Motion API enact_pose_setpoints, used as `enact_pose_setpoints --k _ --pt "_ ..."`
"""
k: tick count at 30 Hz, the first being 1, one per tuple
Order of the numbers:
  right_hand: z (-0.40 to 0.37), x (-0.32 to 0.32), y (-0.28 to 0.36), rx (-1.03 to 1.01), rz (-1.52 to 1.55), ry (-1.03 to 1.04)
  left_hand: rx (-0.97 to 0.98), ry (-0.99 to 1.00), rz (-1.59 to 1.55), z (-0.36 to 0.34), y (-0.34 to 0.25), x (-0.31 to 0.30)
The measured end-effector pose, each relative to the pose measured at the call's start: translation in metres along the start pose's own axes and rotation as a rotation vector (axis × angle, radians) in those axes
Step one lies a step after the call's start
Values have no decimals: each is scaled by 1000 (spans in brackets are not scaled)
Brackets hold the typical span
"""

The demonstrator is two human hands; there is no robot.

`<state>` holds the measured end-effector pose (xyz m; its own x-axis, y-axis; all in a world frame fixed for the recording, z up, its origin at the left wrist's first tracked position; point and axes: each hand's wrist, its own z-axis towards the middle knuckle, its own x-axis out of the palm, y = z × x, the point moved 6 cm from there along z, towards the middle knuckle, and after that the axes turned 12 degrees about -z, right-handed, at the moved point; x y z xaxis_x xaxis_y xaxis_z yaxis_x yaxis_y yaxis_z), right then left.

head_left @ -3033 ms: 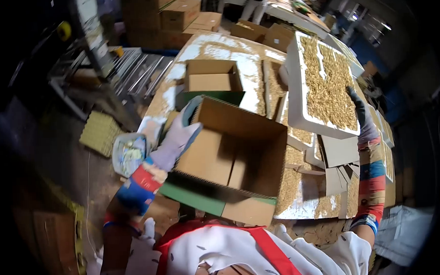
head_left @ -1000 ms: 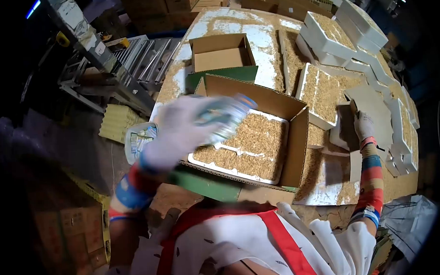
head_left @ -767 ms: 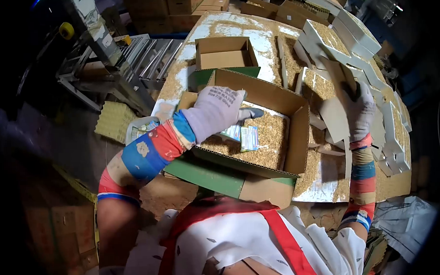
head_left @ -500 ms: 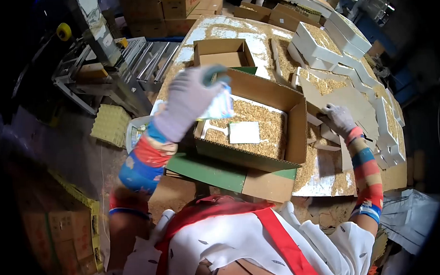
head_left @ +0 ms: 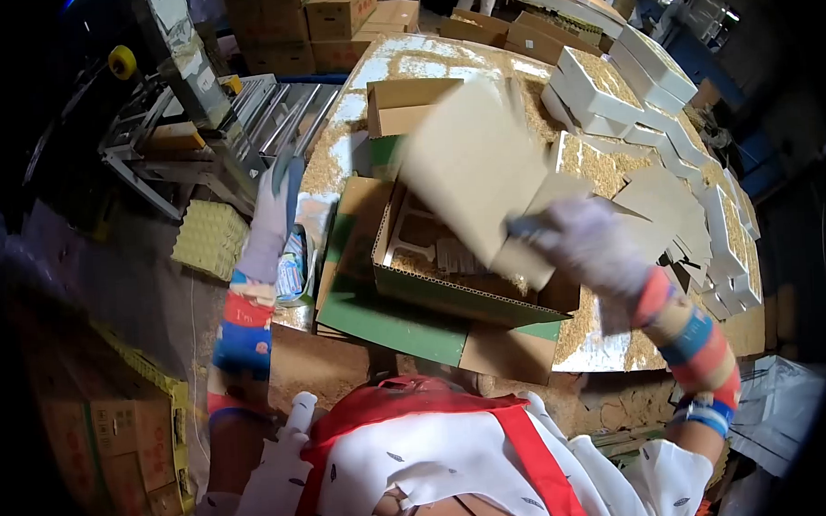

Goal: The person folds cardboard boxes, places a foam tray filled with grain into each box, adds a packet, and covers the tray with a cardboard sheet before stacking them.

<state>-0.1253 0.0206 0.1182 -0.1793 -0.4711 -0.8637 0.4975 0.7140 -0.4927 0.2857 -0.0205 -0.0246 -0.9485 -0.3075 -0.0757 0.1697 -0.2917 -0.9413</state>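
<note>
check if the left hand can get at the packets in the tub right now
Probably yes: the left hand looks empty and is right by the packets; the card in the right hand is over the box, out of the way.

1. A white-topped worktable (head_left: 406, 51) stands on a dark floor (head_left: 165, 308) and catches the strongest light.
2. To its left, a metal roller conveyor (head_left: 285, 117) sits beside a worn upright post (head_left: 185, 66).
3. Cardboard cartons (head_left: 343, 13) are stacked behind.
4. A second long table (head_left: 568, 5) stands farther back.
5. Small bright glints (head_left: 731, 16) break the gloom at upper right.
</note>
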Motion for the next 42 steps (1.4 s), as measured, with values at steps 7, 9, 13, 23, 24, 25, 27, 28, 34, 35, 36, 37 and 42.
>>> enact_pose_setpoints --k 7,9,13,23,24,25,27,28,34,35,36,37,42 --pt "-13 54 25 -364 244 501 -603 316 -558 -16 -22 123" --pt "-1 30 0 -159 591 426 -678 140 -606 -16 -31 137" --pt "50 42 34 108 340 359 -506 227 -680 -7 5 145" --pt "-121 150 8 1198 2101 483 -1003 544 -698 -72 -14 155" --pt "-113 153 28 1147 2065 407 -907 584 -423 -80 53 160" --pt "-104 155 47 1099 2025 332 -721 648 72 -79 73 162" --pt "-69 165 57 1010 1695 -115 -576 671 187 -80 33 168" --pt "-71 166 59 1088 1774 -159 -408 660 159 -78 19 173" --pt "-85 161 -46 1204 1927 -404 -584 507 -884 23 -74 222" --pt "-70 176 -75 1183 2038 -396 -542 514 -953 47 -77 230" --pt "-55 190 -104 1165 2148 -385 -498 600 -1220 77 -62 233" --pt "-38 201 -132 1136 2188 -418 -426 681 -1483 109 -36 229" --pt "35 257 -225 954 1772 -918 -545 -39 -1211 197 272 127"
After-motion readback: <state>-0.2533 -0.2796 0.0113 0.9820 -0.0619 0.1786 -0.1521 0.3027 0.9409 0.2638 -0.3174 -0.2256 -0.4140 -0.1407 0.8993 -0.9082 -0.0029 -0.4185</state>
